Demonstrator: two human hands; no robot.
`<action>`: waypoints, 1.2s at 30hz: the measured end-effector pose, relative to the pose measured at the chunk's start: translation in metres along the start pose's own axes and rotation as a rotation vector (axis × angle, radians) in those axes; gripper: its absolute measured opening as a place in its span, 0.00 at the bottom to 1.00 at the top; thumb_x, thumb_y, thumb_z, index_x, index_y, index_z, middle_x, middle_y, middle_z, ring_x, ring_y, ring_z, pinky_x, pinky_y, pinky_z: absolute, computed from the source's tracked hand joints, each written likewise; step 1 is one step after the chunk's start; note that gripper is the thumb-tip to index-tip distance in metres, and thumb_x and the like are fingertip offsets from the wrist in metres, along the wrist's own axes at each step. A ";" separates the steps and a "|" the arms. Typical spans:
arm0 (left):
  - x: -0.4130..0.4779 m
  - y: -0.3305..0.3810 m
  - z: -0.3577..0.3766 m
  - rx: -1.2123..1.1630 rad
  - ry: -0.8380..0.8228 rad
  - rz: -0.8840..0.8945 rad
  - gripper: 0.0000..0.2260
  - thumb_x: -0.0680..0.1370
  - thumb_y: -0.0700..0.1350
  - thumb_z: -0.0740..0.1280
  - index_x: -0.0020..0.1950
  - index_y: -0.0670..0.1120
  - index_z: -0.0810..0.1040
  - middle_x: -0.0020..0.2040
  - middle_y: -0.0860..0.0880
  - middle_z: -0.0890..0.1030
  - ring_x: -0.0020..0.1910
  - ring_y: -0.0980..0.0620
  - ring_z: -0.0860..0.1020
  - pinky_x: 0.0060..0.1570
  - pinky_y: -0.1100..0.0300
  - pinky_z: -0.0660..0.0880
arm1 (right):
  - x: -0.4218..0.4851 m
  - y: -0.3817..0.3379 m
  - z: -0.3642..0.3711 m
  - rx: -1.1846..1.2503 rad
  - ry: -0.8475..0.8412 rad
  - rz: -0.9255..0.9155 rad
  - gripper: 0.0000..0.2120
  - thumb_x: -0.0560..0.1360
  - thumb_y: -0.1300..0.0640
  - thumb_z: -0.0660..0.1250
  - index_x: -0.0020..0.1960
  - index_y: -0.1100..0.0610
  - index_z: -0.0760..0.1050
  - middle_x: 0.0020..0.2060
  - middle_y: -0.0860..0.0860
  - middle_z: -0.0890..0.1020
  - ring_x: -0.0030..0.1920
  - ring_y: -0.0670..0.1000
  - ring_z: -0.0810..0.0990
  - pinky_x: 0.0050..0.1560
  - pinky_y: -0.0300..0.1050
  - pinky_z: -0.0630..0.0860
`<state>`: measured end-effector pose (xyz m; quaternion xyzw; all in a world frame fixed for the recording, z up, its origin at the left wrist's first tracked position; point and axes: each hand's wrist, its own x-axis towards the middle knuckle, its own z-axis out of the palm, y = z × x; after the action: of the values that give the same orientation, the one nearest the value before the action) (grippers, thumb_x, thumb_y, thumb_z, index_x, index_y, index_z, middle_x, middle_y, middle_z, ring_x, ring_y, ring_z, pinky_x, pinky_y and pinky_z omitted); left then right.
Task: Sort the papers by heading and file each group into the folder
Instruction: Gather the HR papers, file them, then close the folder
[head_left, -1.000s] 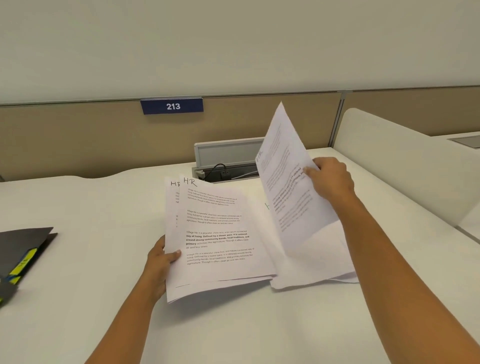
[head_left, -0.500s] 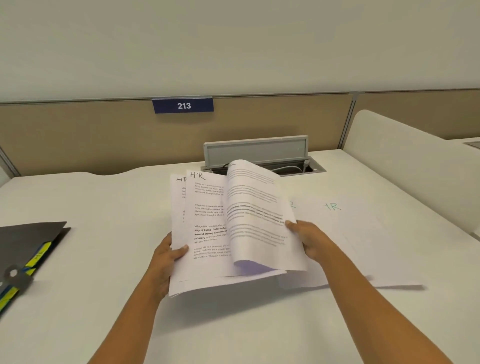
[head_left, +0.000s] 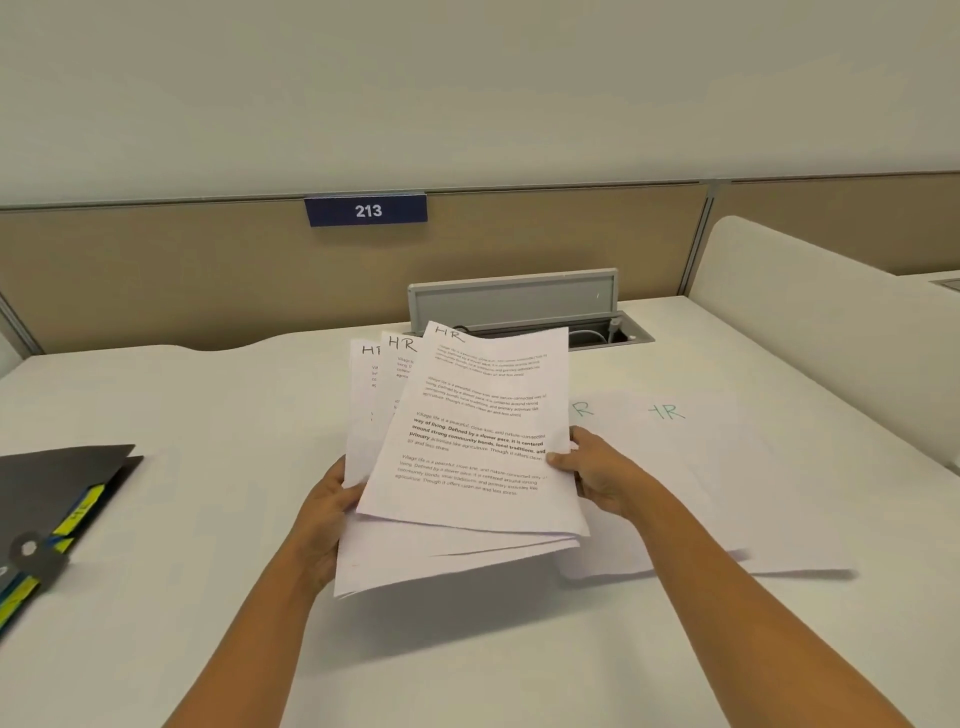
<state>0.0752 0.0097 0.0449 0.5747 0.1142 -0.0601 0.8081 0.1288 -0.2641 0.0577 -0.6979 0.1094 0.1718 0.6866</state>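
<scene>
A fanned stack of white printed papers, each headed "HR" in black ink, is held above the desk at the centre. My left hand grips the stack's lower left edge from below. My right hand pinches the right edge of the top sheet. Two more sheets headed "HR" in green lie flat on the desk to the right, partly under the stack. The dark grey folder with yellow and blue tabs lies open at the left edge.
The white desk ends at a tan partition carrying a blue "213" sign. A grey cable hatch stands open behind the papers. A white curved divider borders the desk on the right.
My right hand brought a lifted sheet down from the right and laid it on top of the stack in my left hand. The view shifted slightly right.
</scene>
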 end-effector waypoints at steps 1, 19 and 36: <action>0.001 0.002 -0.001 -0.030 -0.001 -0.021 0.11 0.80 0.40 0.59 0.57 0.50 0.77 0.47 0.48 0.85 0.41 0.47 0.84 0.36 0.52 0.81 | -0.001 0.000 0.001 -0.004 -0.008 -0.018 0.15 0.78 0.68 0.60 0.62 0.58 0.66 0.54 0.56 0.77 0.48 0.54 0.79 0.42 0.45 0.77; 0.006 -0.008 -0.012 0.134 0.105 -0.009 0.23 0.73 0.26 0.63 0.65 0.43 0.71 0.56 0.40 0.79 0.46 0.43 0.79 0.45 0.52 0.76 | 0.004 0.029 -0.080 -0.940 0.696 0.129 0.23 0.74 0.53 0.68 0.64 0.61 0.67 0.62 0.59 0.73 0.64 0.58 0.71 0.62 0.50 0.70; 0.017 -0.015 0.003 0.088 0.075 0.009 0.21 0.73 0.27 0.63 0.64 0.43 0.71 0.58 0.39 0.78 0.53 0.38 0.77 0.54 0.46 0.74 | -0.004 0.037 -0.107 -0.648 0.729 0.173 0.20 0.77 0.56 0.64 0.67 0.60 0.68 0.64 0.59 0.74 0.63 0.61 0.73 0.61 0.51 0.71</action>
<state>0.0882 0.0027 0.0277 0.6123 0.1392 -0.0398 0.7773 0.1200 -0.3718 0.0257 -0.8785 0.3409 -0.0018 0.3347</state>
